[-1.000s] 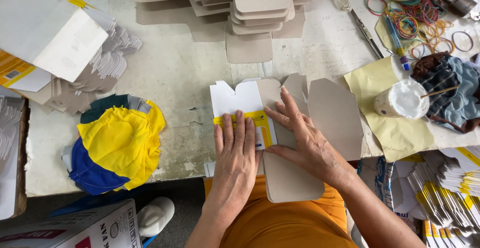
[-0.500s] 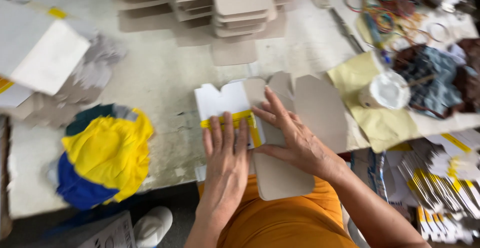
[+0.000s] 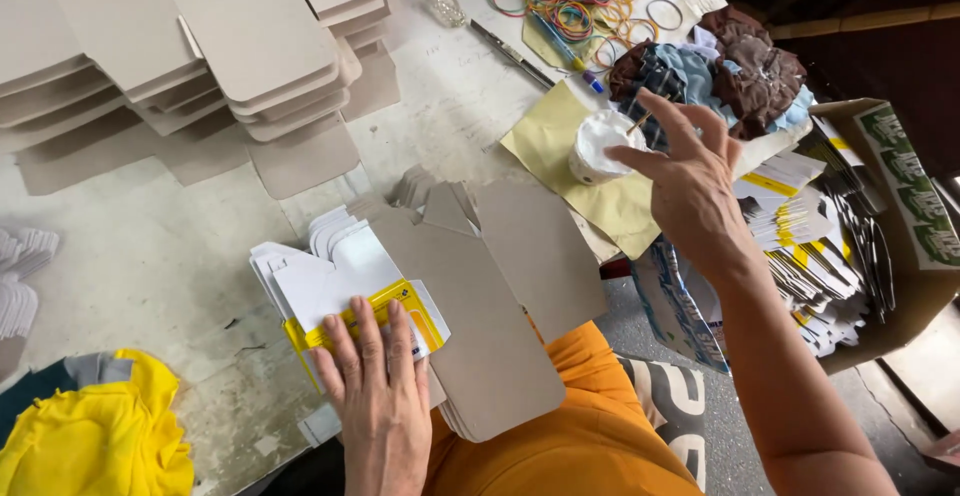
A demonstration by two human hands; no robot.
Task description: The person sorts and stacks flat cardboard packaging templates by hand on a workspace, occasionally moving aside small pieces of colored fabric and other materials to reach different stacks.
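My left hand (image 3: 377, 396) lies flat, fingers together, on a stack of white die-cut cards with a yellow band (image 3: 345, 291) at the table's near edge. Beside it lies a stack of grey flat cardboard blanks (image 3: 490, 296), partly overhanging the edge above my orange lap. My right hand (image 3: 690, 176) is raised to the right, fingers spread, its fingertips at a small white pot (image 3: 598, 144) with a thin stick standing in it. The pot sits on a yellow paper sheet (image 3: 590, 191). The hand holds nothing that I can see.
Tall piles of grey cardboard blanks (image 3: 200, 46) fill the back left. Coloured rubber bands (image 3: 575, 6) and bundled cloth (image 3: 720, 66) lie at the back right. An open carton of printed cards (image 3: 850, 246) stands at the right. Yellow and blue cloth (image 3: 95, 441) lies bottom left.
My right hand has left the cardboard stack and moved up and right to the white pot. My left hand stays on the white cards. The camera has swung right and closer.
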